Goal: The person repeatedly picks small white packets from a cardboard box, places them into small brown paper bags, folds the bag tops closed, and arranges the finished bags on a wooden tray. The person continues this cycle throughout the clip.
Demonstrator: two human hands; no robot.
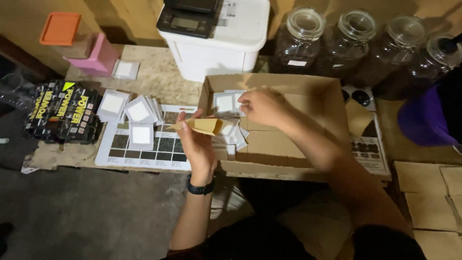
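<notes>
gripping a brown paper pouch [199, 126], left hand [195, 144]; right hand [262, 107] pinching white sachets [225, 103] over cardboard box [308, 86]

The left hand [196, 144] has a black watch band [200, 188] just below it, on the wrist. The right hand [262, 107] wears nothing. Both arms are bare up to short dark sleeves [385, 243].

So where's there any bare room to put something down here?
Bare patches: the cardboard box floor right of the white sachets, and the tabletop between the pink block and white tub. The chart holds sachet stacks; jars crowd the back.
</notes>
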